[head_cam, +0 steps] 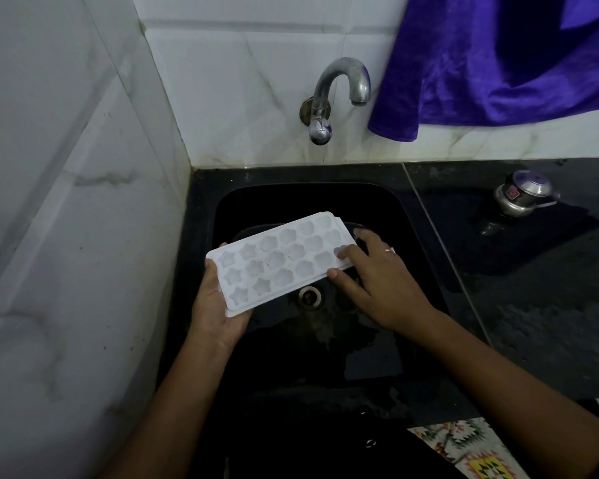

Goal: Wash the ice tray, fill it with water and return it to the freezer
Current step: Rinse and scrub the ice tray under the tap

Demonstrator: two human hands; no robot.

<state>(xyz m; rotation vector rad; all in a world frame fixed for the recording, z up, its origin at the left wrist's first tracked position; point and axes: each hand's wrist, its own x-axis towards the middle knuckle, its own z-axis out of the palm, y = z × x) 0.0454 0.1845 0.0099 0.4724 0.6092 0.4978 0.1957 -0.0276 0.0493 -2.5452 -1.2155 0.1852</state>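
Black sink (388, 216): left hand (215, 307), right hand (377, 281) hold ice tray (279, 261).

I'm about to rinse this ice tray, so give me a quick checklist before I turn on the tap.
1. Ice tray held over the sink: ok.
2. Left hand grips one end of it: ok.
3. Right hand free for the tap: not ok, it holds the other end.
4. Water running: not ok, none seen.
5. Tray directly under the spout: cannot tell.
6. Drain uncovered: ok.
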